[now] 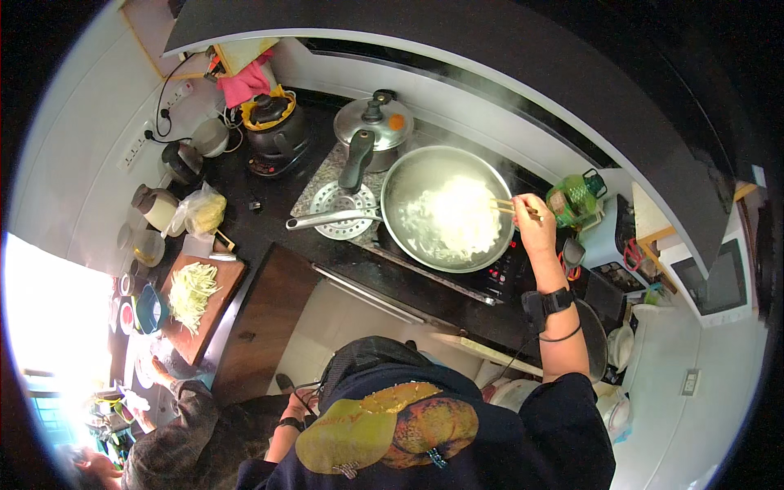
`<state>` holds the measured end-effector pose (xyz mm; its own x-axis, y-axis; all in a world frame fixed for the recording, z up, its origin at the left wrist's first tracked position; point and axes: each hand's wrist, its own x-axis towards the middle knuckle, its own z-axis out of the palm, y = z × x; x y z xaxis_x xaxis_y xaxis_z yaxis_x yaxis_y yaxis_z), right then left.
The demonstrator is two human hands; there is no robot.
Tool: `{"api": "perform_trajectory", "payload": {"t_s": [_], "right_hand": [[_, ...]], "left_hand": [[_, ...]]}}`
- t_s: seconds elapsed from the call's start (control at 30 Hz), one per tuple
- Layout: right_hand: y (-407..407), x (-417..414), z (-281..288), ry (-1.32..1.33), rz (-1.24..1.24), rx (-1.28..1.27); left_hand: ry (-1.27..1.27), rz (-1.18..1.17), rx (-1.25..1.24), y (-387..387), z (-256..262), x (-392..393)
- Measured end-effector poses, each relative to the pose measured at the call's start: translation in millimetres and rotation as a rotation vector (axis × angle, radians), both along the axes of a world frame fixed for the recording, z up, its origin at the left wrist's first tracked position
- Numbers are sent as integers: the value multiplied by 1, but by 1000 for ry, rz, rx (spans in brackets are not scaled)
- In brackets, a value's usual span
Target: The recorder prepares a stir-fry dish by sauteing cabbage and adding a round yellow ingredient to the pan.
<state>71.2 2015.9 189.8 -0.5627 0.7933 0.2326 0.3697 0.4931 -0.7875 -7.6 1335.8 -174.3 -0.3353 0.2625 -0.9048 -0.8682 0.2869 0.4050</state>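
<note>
A large steel frying pan [422,165] stands on the induction cooktop [499,275], its long handle pointing left. Pale shredded food [462,214] lies in the pan in what looks like steaming liquid. From the pan's right rim my right hand [534,223] holds wooden chopsticks [505,207], their tips at the food. My left hand [303,401] hangs low beside my body, partly hidden at the dark clothing; whether it holds anything cannot be seen.
A lidded pressure cooker [383,153] and a perforated steel disc [343,226] are left of the pan. A cutting board [196,343] bears pale green shreds [191,294]. Another person [177,429] works at the sink, lower left. A green bottle [572,196] stands right. The range hood [490,43] hangs overhead.
</note>
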Motion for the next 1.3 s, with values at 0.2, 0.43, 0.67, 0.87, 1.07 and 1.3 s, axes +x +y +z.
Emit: {"api": "perform_trajectory", "payload": {"t_s": [0.2, 0.43, 0.67, 0.87, 1.07, 1.3], "right_hand": [[23, 1, -61, 79, -21, -414], [4, -22, -50, 422, 78, -634], [24, -18, -56, 29, -42, -131], [23, -13, -70, 153, 49, -517], [4, -18, -47, 393, 128, -693], [-22, -34, -53, 63, 330, -423]], "left_hand": [[44, 116, 50, -7, -18, -9], [94, -7, 5, -2, 6, -16], [-360, 368, 336, -14, -7, -10], [76, -33, -24, -30, -58, 13], [-103, 300, 36, -41, -54, 8], [54, 25, -104, 2, 18, -2]]}}
